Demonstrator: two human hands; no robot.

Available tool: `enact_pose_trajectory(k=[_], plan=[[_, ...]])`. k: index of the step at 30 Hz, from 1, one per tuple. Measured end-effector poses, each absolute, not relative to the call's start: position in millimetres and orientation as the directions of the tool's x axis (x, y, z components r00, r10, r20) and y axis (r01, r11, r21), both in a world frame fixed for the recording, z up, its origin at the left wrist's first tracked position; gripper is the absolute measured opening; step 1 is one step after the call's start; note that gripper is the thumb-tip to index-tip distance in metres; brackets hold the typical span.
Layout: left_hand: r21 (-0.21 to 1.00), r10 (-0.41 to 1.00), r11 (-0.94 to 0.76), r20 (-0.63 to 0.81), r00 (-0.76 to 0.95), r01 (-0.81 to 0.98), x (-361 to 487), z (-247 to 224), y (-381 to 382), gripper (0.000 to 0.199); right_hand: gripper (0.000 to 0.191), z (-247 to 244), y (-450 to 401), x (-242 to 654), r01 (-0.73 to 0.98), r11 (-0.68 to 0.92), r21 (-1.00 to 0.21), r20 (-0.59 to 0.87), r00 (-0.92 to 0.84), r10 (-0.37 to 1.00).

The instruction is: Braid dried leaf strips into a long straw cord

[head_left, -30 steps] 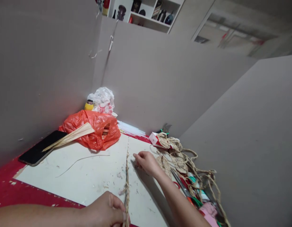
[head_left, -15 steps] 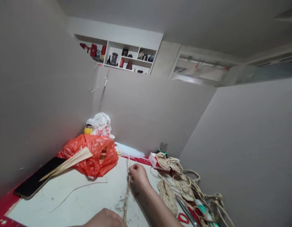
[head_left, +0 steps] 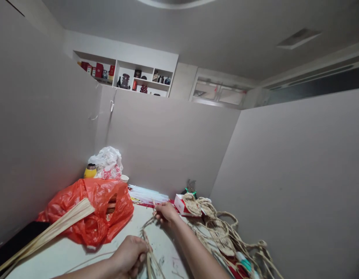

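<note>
My right hand (head_left: 165, 213) pinches the upper end of a thin braided straw cord (head_left: 147, 222) above the pale board (head_left: 164, 242). Lower and to the left, my left hand (head_left: 130, 252) is closed on the same cord, where loose strands (head_left: 152, 265) fan out below it toward the bottom edge. Between the two hands the cord bends slightly. A single thin strand (head_left: 92, 256) lies on the board by my left wrist.
An orange plastic bag (head_left: 89, 193) and a bundle of flat straw (head_left: 66, 221) lie at left over a black phone (head_left: 19, 242). Coiled straw ropes (head_left: 221, 232) and a small box (head_left: 179, 203) are at right. Grey partitions (head_left: 162, 143) enclose the table.
My left hand has risen into fuller view with the cord, whose loose strands now show. The cord was straighter before. The camera view has turned right.
</note>
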State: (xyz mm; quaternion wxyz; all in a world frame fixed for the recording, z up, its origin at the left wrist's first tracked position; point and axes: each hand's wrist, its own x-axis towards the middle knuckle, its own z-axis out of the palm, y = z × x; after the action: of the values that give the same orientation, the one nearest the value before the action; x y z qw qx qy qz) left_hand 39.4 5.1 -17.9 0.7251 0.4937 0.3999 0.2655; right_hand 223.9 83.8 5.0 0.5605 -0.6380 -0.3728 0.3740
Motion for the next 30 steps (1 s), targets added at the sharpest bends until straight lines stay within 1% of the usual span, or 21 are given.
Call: enact_pose_trajectory(k=[1,3,6,9,11,14,15,17,18,19,21,23,24,26,28,30], plan=[[0.927,0.771,0.374,-0.316,0.553,0.008,39.2,-21.6,7.4,0.021,0.032,2.7,90.6,221.2,0.055,-0.102,-0.993,-0.068,0.435,0.898],[0.924,0.766,0.383,-0.312,0.562,-0.008,37.1,-25.5,11.5,0.024,0.032,2.1,104.5,213.8,0.06,-0.075,-0.995,-0.041,0.441,0.897],[0.918,0.794,0.391,-0.299,0.53,-0.068,31.2,-22.9,18.0,0.026,0.027,8.6,116.6,203.7,0.098,0.041,-0.994,0.082,0.47,0.879],[0.915,0.81,0.391,-0.292,0.508,-0.098,25.6,-15.8,22.7,0.027,0.022,15.9,107.3,203.5,0.173,0.137,-0.975,0.204,0.476,0.855],[0.92,0.806,0.381,-0.282,0.52,-0.092,23.5,-12.0,23.8,0.027,0.021,18.5,88.4,211.3,0.242,0.14,-0.96,0.238,0.44,0.866],[0.938,0.787,0.342,-0.252,0.564,-0.058,22.5,-9.9,23.9,0.03,0.019,22.2,48.9,228.6,0.389,0.102,-0.916,0.25,0.352,0.902],[0.946,0.778,0.321,-0.239,0.581,-0.042,22.5,-9.9,23.8,0.031,0.018,24.2,35.0,233.1,0.44,0.103,-0.892,0.269,0.335,0.903],[0.962,0.759,0.271,-0.21,0.616,-0.006,22.6,-9.5,23.4,0.032,0.008,28.8,10.0,236.5,0.523,0.128,-0.843,0.329,0.312,0.891],[0.97,0.748,0.245,-0.195,0.635,0.009,22.6,-8.9,22.9,0.032,0.01,30.7,-0.1,234.9,0.567,0.153,-0.809,0.364,0.28,0.888],[0.975,0.736,0.223,-0.184,0.651,0.024,22.5,-8.0,22.2,0.032,0.018,31.8,-8.1,231.3,0.619,0.194,-0.761,0.401,0.214,0.891],[0.982,0.716,0.186,-0.164,0.679,0.042,22.4,-5.4,19.7,0.033,0.033,30.9,-18.2,220.7,0.719,0.317,-0.619,0.461,0.006,0.887],[0.987,0.7,0.15,-0.141,0.7,0.049,22.3,-3.3,16.1,0.032,0.04,26.7,-21.9,210.4,0.747,0.418,-0.516,0.488,-0.145,0.861],[0.991,0.694,0.124,-0.121,0.71,0.048,22.3,-2.8,14.0,0.03,0.041,24.4,-22.4,206.8,0.744,0.437,-0.506,0.496,-0.164,0.853],[0.997,0.688,0.05,-0.071,0.722,0.05,22.2,-2.8,9.7,0.025,0.035,21.3,-22.9,203.8,0.731,0.429,-0.53,0.493,-0.146,0.858],[0.996,0.671,-0.038,-0.031,0.741,0.075,21.9,-3.4,5.5,0.019,0.026,21.9,-24.1,204.9,0.709,0.398,-0.583,0.453,-0.123,0.883],[0.985,0.64,-0.135,0.002,0.769,0.11,21.1,-3.4,1.9,0.016,0.023,24.9,-26.6,207.3,0.686,0.381,-0.62,0.392,-0.15,0.908]])
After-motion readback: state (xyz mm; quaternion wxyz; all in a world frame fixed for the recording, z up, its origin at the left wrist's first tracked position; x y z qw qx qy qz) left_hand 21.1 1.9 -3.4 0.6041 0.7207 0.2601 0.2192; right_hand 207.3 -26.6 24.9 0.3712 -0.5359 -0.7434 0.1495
